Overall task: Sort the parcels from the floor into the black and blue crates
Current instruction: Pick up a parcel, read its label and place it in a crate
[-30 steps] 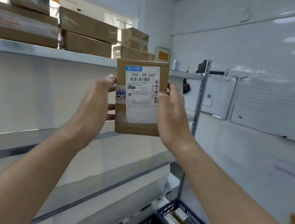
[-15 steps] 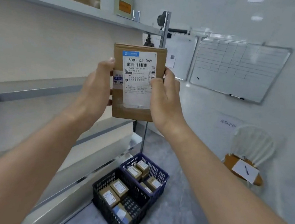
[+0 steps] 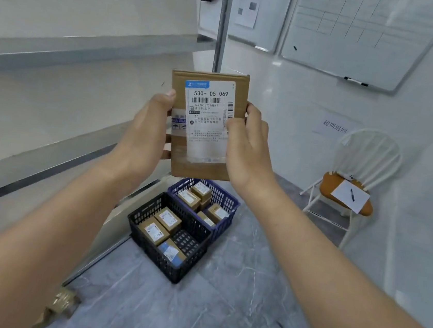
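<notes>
A flat brown cardboard parcel [image 3: 204, 124] with a white shipping label reading 530-D5 069 is held upright in front of me. My left hand [image 3: 146, 129] grips its left edge and my right hand [image 3: 249, 146] grips its right edge, thumbs on the label side. Below on the grey floor stand a black crate [image 3: 144, 239] holding three parcels and, behind it and touching it, a blue crate [image 3: 228, 207] holding several small parcels.
Grey metal shelving [image 3: 61, 46] runs along the left, its upright post [image 3: 222, 24] behind the parcel. A white chair [image 3: 355, 163] with paper and a pen on its seat stands at the right wall. A whiteboard [image 3: 359, 34] hangs above. A tan object [image 3: 59, 305] lies on the floor at lower left.
My view has tilted down from the upper shelves to the floor, bringing both crates fully into sight. Both hands have kept hold of the parcel throughout.
</notes>
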### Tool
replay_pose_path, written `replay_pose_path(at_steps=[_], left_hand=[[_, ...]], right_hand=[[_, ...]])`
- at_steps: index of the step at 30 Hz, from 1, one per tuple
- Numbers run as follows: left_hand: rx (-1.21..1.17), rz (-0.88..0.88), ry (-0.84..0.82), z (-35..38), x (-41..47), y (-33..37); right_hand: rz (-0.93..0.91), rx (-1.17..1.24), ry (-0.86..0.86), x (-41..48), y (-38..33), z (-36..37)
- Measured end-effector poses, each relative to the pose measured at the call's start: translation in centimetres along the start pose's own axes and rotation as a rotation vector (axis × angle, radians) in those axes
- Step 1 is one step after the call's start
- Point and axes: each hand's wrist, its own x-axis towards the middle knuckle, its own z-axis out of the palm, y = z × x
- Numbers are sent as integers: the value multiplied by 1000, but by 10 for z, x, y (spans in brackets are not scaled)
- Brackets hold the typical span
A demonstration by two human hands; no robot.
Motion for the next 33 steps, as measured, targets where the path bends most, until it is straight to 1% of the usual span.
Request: replay_pose_path(at_steps=[5, 9, 15, 17, 23, 28, 33], left_hand=[[9, -64, -66, -7, 26, -30], [-3, -109, -80, -11, 53, -57], [-18, -183, -102, 15, 86, -96], [-35, -210, -91, 29, 101, -106], [17, -242, -86, 93, 160, -138], [36, -295, -4, 160, 216, -173], [17, -388, 80, 217, 268, -202]], right_hand=[[91, -10, 21, 11, 24, 24], [123, -34, 45, 23, 45, 40], [185, -83, 64, 52, 86, 41], [199, -87, 62, 69, 102, 35], [219, -52, 12, 137, 164, 3], [249, -41, -94, 208, 232, -33], [297, -33, -195, 275, 283, -62]])
